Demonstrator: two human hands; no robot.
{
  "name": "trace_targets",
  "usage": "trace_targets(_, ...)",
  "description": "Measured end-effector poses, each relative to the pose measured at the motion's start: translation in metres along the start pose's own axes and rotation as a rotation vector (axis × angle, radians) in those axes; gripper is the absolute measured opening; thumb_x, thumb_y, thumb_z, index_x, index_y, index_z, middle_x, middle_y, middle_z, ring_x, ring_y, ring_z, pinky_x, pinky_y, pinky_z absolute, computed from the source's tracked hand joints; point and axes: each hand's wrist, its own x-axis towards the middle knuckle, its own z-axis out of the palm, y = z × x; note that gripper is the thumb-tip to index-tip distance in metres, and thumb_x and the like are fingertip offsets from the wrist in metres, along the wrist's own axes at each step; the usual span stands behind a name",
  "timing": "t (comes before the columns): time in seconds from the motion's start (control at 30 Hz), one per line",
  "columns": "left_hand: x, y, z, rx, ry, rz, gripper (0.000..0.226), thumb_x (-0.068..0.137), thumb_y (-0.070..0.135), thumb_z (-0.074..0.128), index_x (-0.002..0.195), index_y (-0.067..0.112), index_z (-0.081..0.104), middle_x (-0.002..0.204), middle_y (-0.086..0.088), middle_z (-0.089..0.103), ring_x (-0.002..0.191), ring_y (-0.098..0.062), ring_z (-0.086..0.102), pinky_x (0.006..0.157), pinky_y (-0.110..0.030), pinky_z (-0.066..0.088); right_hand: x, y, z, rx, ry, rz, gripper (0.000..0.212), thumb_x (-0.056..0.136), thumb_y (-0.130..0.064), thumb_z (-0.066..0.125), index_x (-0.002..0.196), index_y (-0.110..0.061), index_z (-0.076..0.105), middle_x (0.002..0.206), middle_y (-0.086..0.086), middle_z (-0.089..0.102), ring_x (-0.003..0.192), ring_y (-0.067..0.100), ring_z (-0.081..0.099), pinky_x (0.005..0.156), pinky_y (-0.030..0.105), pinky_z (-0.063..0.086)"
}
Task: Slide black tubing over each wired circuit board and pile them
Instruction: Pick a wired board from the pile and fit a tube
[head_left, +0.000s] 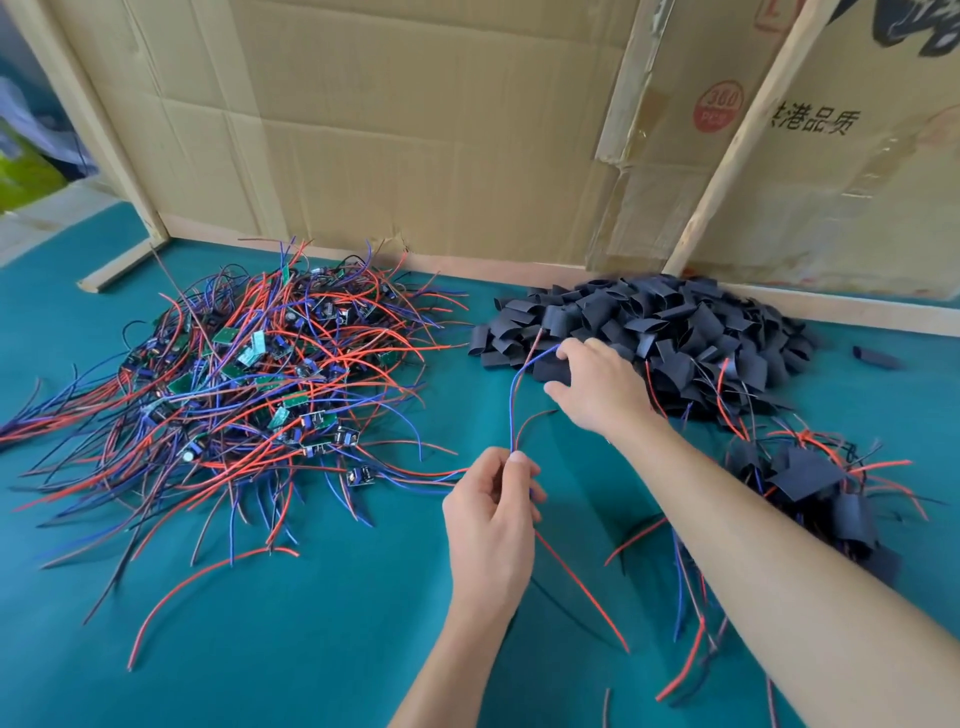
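A big tangle of wired circuit boards (249, 384) with red, blue and black leads lies on the left of the green table. A heap of black tubing pieces (675, 332) sits at the back right. My left hand (493, 514) pinches the red and blue wires (514, 410) of one board, which rise toward the heap. My right hand (597, 384) reaches to the heap's near edge and grips a black tubing piece (553, 370) there, where the wire ends arrive. The board on those wires is hidden. A pile of sleeved boards (810, 493) lies at the right.
Flattened cardboard (415, 130) on wooden strips walls off the back of the green table (311, 649). One stray tubing piece (878, 358) lies at the far right. Loose wire ends trail across the table near my right forearm.
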Motion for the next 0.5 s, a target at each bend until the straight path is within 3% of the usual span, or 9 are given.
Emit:
trace_targets(0.13, 0.0, 0.002, 0.0, -0.027, -0.014, -0.01, 0.022, 0.094, 0.034, 0.049, 0.082, 0.029, 0.067, 0.063, -0.002, 0.066, 0.05, -0.018, 0.054, 0.05, -0.022, 0.04, -0.003, -0.002, 0.001, -0.098, 0.082, -0.068, 0.024, 0.103, -0.034, 0.058, 0.119, -0.017, 0.064, 0.117, 0.005, 0.062, 0.111, 0.033, 0.06, 0.079, 0.041, 0.051)
trace_targets(0.23, -0.001, 0.002, 0.0, -0.042, -0.027, -0.021, 0.021, 0.094, 0.036, 0.047, 0.088, 0.033, 0.067, 0.065, -0.002, 0.068, 0.051, -0.02, 0.054, 0.051, -0.026, 0.04, -0.008, -0.003, 0.0, -0.134, 0.163, -0.118, 0.019, 0.107, -0.025, 0.051, 0.108, -0.013, 0.065, 0.108, 0.007, 0.064, 0.104, 0.033, 0.061, 0.07, 0.04, 0.049)
trace_targets(0.37, -0.001, 0.005, 0.001, -0.056, 0.016, -0.032, 0.02, 0.101, 0.028, 0.049, 0.095, 0.028, 0.068, 0.078, -0.001, 0.075, 0.051, -0.019, 0.059, 0.048, -0.029, 0.046, -0.018, -0.002, -0.012, -0.021, 0.295, -0.064, 0.015, 0.104, -0.015, 0.051, 0.098, -0.011, 0.064, 0.102, 0.007, 0.064, 0.095, 0.035, 0.061, 0.064, 0.036, 0.035)
trace_targets(0.5, -0.002, 0.008, 0.001, -0.056, 0.065, -0.04, 0.032, 0.106, 0.016, 0.048, 0.088, 0.033, 0.068, 0.085, 0.005, 0.076, 0.05, -0.022, 0.064, 0.048, -0.027, 0.05, -0.046, -0.005, -0.028, 0.261, 0.315, -0.024, 0.016, 0.099, -0.015, 0.055, 0.086, -0.015, 0.065, 0.092, 0.002, 0.062, 0.084, 0.027, 0.056, 0.069, 0.037, 0.035)
